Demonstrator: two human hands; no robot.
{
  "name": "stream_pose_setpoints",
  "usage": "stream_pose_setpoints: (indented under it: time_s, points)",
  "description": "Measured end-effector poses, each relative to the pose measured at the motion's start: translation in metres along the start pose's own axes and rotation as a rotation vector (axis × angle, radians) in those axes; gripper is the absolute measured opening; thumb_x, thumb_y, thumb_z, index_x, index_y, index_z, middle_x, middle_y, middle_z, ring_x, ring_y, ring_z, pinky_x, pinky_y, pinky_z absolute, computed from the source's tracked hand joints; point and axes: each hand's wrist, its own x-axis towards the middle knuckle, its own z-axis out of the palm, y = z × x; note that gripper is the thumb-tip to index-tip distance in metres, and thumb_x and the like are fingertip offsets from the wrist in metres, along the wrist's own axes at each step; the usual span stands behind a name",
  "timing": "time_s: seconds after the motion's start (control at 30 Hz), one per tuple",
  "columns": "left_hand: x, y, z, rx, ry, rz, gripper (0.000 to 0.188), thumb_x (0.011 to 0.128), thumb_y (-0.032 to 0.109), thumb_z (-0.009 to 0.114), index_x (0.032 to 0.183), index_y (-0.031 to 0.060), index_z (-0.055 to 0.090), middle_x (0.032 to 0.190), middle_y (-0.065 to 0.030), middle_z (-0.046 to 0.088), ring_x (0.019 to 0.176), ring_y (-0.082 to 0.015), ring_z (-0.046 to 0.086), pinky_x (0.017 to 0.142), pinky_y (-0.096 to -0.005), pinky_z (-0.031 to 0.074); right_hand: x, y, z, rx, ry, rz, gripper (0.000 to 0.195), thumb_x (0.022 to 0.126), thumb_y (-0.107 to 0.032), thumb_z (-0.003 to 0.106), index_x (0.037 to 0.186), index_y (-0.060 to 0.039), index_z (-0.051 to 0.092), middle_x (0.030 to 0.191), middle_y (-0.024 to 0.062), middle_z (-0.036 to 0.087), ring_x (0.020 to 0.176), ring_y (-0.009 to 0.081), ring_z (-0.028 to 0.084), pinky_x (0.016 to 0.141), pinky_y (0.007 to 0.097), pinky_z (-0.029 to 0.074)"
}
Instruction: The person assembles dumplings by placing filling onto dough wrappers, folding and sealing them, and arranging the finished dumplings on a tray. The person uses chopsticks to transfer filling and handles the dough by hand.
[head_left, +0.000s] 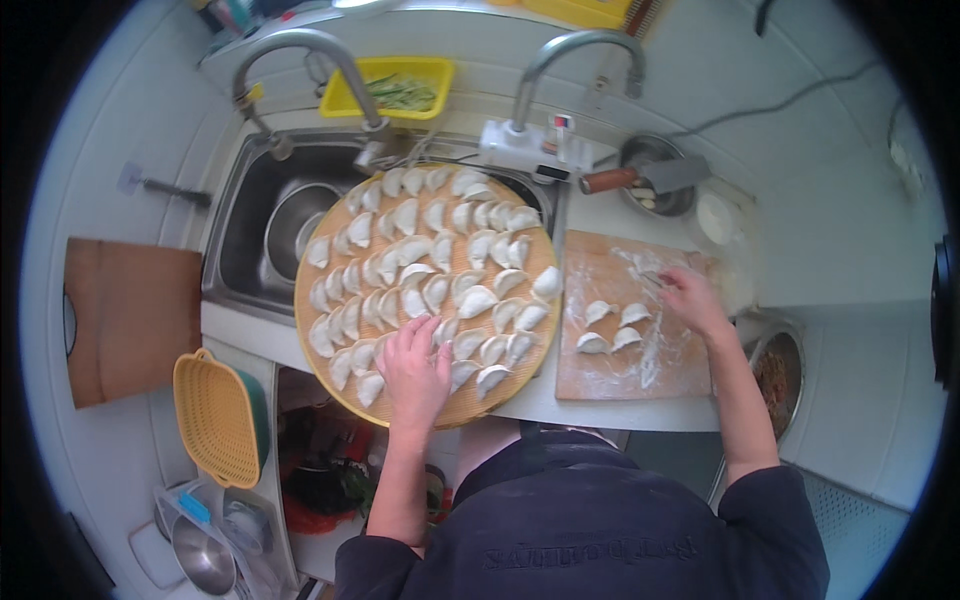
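Note:
Rows of white, crescent-shaped dumplings (476, 302) cover a round woven tray (450, 416) that lies partly over the sink. My left hand (416, 367) reaches over the tray's near part, its fingers and thumb around one dumpling (445, 330); whether they grip it is unclear. To the right, a wooden cutting board (675, 375) is dusted with flour (649, 360). Several more dumplings (626, 339) lie on it. Above the board's right side is my right hand (690, 298), fingertips drawn together near a small, thin thing too blurred to name.
Behind the tray rise two curved faucets (315, 37) (529, 75). A cleaver (675, 175) rests across a metal bowl (660, 146). A bowl of filling (772, 379) stands right of the board. A yellow basket (405, 67) holds shredded greens. Metal basin (296, 225) in the sink; hanging colander (217, 420) at left.

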Motion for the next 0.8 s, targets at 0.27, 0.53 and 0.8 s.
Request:
stream_pose_setpoints:
  time_s: [0.27,0.53,0.8]
  points:
    - [0.004,0.032,0.009,-0.046,-0.040,0.129,0.032,0.072,0.013,0.063,0.104,0.0108,0.057,0.103,-0.0041,0.056,0.096,-0.0248,0.050,0.084,-0.0388,0.034,0.006,-0.026,0.023,-0.136,-0.197,-0.391,0.032,0.066,-0.007,0.064,0.097,-0.0056,0.056,0.098,0.0114,0.058,0.092,0.0294,0.054,0.080,0.0367,0.044]
    - [-0.005,0.016,-0.004,-0.005,-0.029,0.012,0.031,0.073,0.011,0.062,0.103,0.0085,0.057,0.104,-0.0071,0.057,0.098,-0.0266,0.051,0.085,-0.0383,0.036,0.025,-0.037,0.063,-0.346,-0.335,-0.580,0.027,0.064,-0.004,0.061,0.090,-0.0093,0.058,0.095,0.0094,0.056,0.089,0.0289,0.054,0.075,0.0368,0.045]
    - [-0.013,-0.004,-0.006,-0.032,0.016,-0.055,0.031,0.072,0.013,0.062,0.102,0.0086,0.058,0.104,-0.0071,0.057,0.099,-0.0256,0.051,0.086,-0.0379,0.035,0.053,-0.053,0.050,0.061,-0.256,-0.478,0.027,0.066,0.001,0.061,0.091,-0.0093,0.058,0.093,0.0093,0.055,0.089,0.0282,0.054,0.075,0.0355,0.045]
